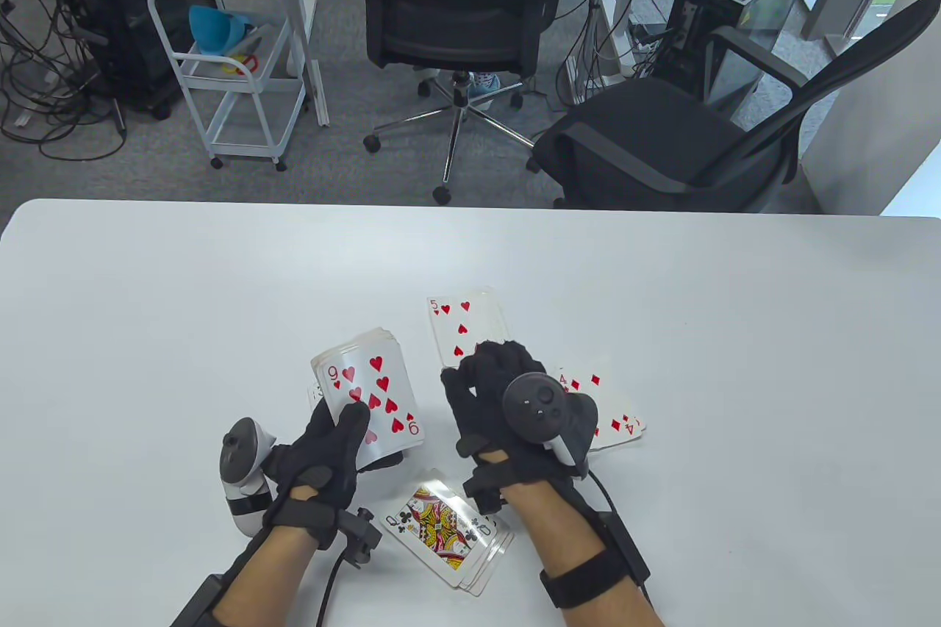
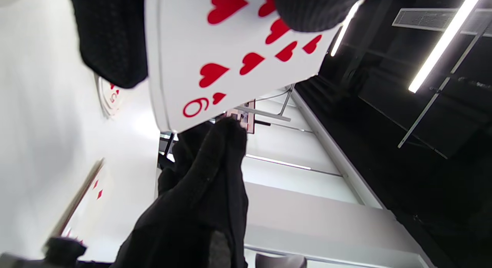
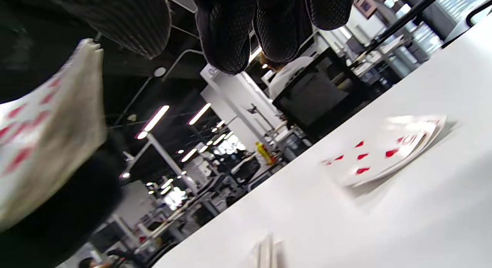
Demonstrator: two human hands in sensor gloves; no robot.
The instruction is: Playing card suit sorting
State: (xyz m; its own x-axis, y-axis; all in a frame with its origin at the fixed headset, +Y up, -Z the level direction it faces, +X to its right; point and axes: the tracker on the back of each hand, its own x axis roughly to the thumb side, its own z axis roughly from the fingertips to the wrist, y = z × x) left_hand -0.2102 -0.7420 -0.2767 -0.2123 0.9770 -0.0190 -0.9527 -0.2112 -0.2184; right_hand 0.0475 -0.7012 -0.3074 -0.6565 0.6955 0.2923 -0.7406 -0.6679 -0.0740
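smooth white table [image 1: 147, 303]; left hand [image 1: 331, 447] grips glossy rectangular card deck [image 1: 371, 392].

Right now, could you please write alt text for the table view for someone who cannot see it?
The left hand holds a deck showing the nine of hearts, while the right hand hovers over sorted piles on a white table: five of hearts, four of diamonds, queen of clubs.
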